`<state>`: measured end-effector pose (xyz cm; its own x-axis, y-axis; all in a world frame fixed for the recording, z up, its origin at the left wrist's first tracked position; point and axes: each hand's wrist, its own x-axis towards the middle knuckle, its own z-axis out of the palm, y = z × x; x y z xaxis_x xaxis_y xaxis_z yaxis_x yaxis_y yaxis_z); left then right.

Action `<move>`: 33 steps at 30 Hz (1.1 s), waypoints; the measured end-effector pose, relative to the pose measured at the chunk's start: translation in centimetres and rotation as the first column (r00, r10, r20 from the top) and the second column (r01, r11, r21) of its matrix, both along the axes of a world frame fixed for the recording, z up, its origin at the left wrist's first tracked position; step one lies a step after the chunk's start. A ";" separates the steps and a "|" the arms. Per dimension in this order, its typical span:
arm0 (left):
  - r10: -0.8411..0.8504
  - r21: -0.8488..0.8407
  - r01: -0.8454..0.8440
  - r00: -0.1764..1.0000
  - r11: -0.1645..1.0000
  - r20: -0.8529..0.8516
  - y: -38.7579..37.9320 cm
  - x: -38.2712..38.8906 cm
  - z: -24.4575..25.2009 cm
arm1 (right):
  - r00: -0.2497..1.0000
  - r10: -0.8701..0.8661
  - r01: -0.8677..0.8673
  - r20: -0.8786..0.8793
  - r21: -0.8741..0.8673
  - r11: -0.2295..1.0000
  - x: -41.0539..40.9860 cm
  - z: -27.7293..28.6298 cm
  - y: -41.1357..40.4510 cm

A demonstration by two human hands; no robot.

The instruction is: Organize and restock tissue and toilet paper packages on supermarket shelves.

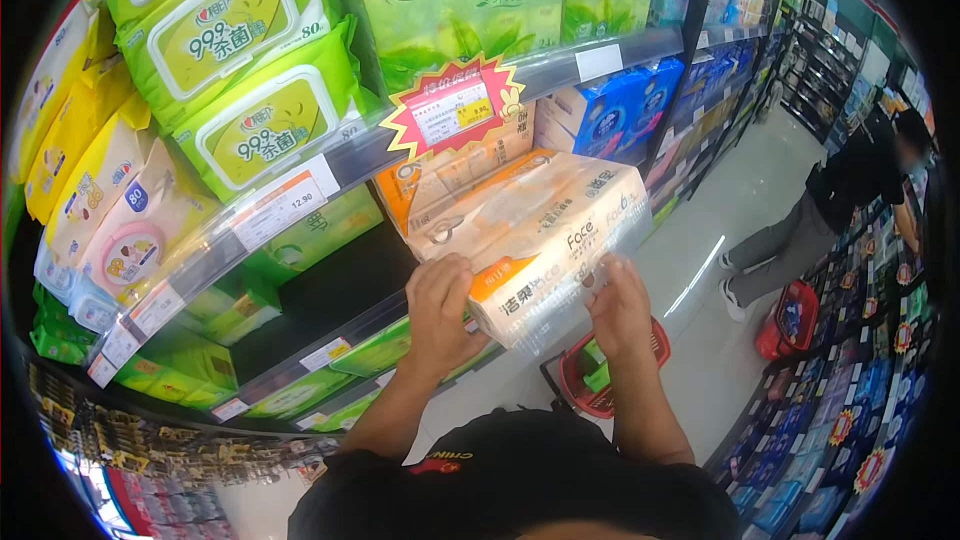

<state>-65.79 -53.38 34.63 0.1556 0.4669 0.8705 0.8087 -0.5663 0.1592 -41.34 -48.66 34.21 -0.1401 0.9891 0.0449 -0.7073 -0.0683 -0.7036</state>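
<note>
Both my hands are at a plastic-wrapped multipack of facial tissues, cream and orange, tilted in front of the shelf. My left hand grips its near left corner, with the thumb underneath. My right hand is at the near right side, fingertips against the clear wrap; whether it bears any weight cannot be told. Behind the pack, similar orange tissue packs stand on the shelf under a red and yellow starburst price sign. Blue tissue packs sit to their right.
Green wet-wipe packs and green tissue packs fill the upper shelf, whose edge carries price tags. A red shopping basket is on the floor below my right forearm. At right, a person stands by another red basket and shelving.
</note>
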 end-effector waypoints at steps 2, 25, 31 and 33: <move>0.002 0.034 -0.002 1.000 0.999 -0.007 -0.1 0.2 -0.3 | 0.999 -0.040 0.040 0.004 0.012 0.999 0.0 -0.1 -0.2; -0.220 -0.127 0.229 0.972 0.965 0.078 -4.5 3.1 -2.5 | 0.921 0.051 -0.054 -0.387 0.003 0.999 7.3 -5.7 -3.0; -0.301 -0.257 0.377 0.909 0.890 0.290 -4.9 5.2 -3.8 | 0.910 -0.355 0.300 -0.214 -0.248 0.921 12.3 -9.4 -6.6; -0.318 -0.390 0.415 0.903 0.822 0.290 -5.2 6.3 -4.4 | 0.872 -0.457 0.384 -0.175 -0.334 0.861 14.0 -11.0 -7.4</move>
